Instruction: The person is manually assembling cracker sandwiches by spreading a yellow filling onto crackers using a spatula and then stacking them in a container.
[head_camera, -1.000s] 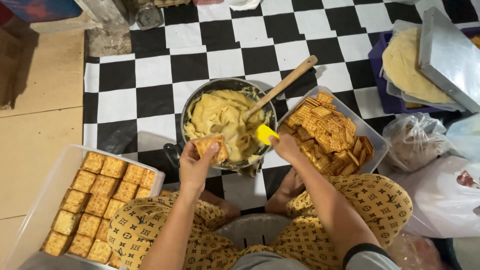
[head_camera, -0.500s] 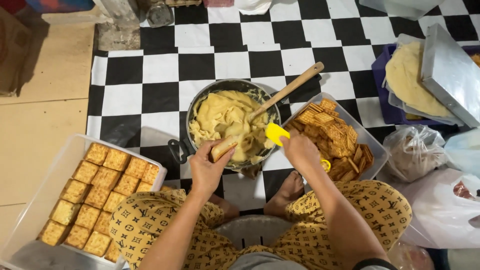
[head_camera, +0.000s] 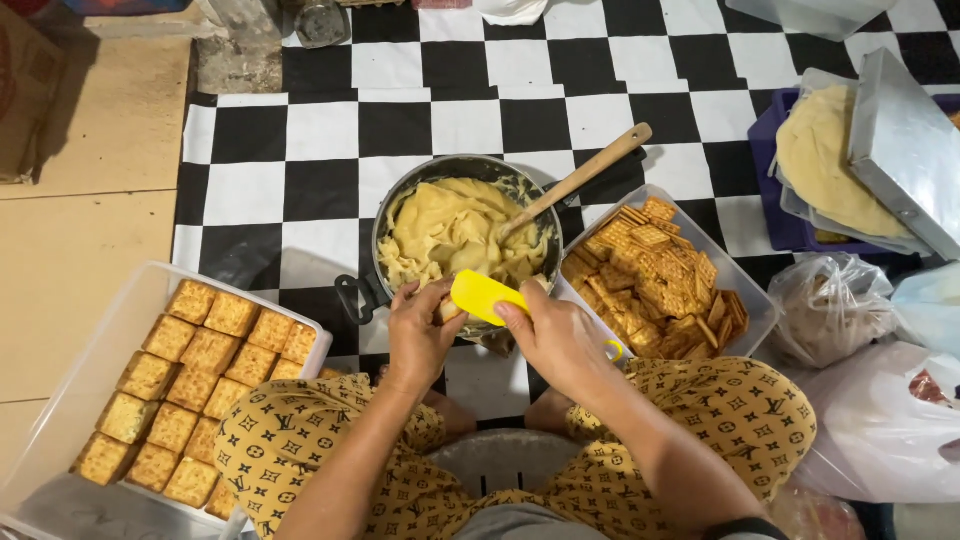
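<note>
My left hand holds a small cracker piece at the near rim of a dark pan full of pale yellow paste. My right hand grips a yellow spatula, its blade laid against the cracker in my left hand. A wooden spoon leans in the pan, handle pointing up to the right. Right of the pan, a clear tray holds several loose square crackers. At the left, a clear tub holds several filled cracker sandwiches in rows.
A black and white checked mat lies under the pan. A purple crate with pale dough and a metal lid stands at the right. Plastic bags sit at the lower right. My patterned trousers fill the foreground.
My hands have come together at the near rim of the pan. The yellow spatula has moved left onto the cracker in my left hand.
</note>
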